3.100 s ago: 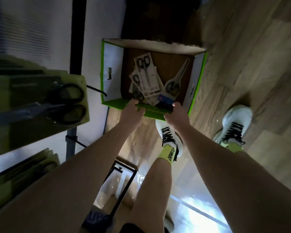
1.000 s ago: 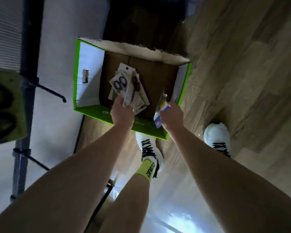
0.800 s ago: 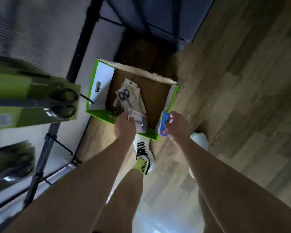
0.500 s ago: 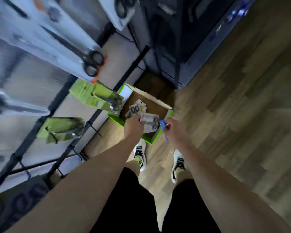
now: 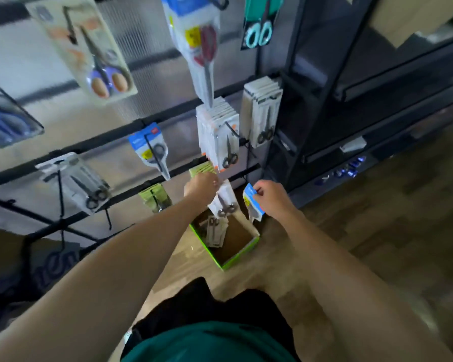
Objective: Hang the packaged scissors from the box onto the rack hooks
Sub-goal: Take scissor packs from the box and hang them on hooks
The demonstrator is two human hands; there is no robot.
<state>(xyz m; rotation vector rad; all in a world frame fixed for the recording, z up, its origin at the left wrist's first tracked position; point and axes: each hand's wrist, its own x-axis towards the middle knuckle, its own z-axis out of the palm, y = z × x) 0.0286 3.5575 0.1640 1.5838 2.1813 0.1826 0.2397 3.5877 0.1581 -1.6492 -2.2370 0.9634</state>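
Note:
My left hand (image 5: 201,186) grips the top of a white scissors pack (image 5: 224,203), which hangs down over the box. My right hand (image 5: 271,198) pinches a blue-topped scissors pack (image 5: 253,202) by its upper edge. Both hands are raised in front of the lower rack bar (image 5: 236,176). Below them, the green-edged cardboard box (image 5: 242,253) sits on the floor with several more white scissors packs (image 5: 215,231) lying inside. The black rack hooks (image 5: 232,128) carry stacks of white scissors packs (image 5: 217,131).
More hanging packs fill the rack: a blue-topped one (image 5: 152,150), green ones (image 5: 156,197), a grey one (image 5: 81,181), larger ones above (image 5: 202,45). A dark shelving unit (image 5: 364,87) stands to the right. Wood floor (image 5: 377,218) spreads to the right of the box.
I have stood up from the box. Both hands lifted a pack each out of it and rose to the rack's lower bar; the view swung up from the floor to the rack.

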